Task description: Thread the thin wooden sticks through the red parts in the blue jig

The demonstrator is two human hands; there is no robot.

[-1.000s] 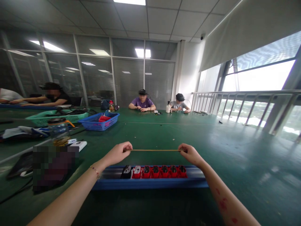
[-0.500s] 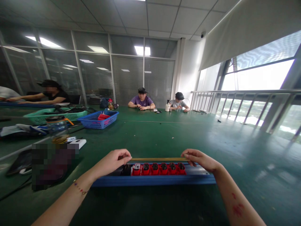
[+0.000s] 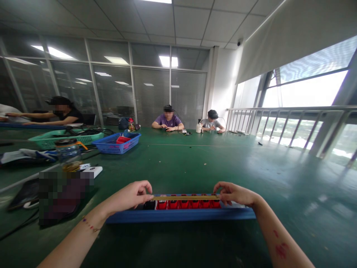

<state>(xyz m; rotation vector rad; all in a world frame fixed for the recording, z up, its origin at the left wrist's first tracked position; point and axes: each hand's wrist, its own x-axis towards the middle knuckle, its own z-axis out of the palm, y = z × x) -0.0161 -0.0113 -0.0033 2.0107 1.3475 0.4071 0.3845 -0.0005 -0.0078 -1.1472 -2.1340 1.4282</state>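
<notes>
My left hand (image 3: 135, 194) pinches the left end of a few thin yellowish rods (image 3: 185, 198). At the opposite end, my right hand (image 3: 233, 193) has its fingers closed around them. They run level from hand to hand, just above a row of red blocks with dark tops (image 3: 184, 204). These blocks sit side by side in a long blue tray (image 3: 181, 216), which lies on the table in front of me. A black block (image 3: 150, 205) stands at the row's left end, beside my left fingers. Whether the rods touch the blocks, I cannot tell.
Left on the green table (image 3: 178, 160) are a blue basket (image 3: 117, 149) with a red item, a green basket (image 3: 41, 140) of dark cables, a glass jar (image 3: 68, 154) and a white device (image 3: 96, 171). Several people sit at the far and left sides.
Both hands have lowered the rods toward me, from behind the row of blocks to over it. The rods now cover part of the block tops.
</notes>
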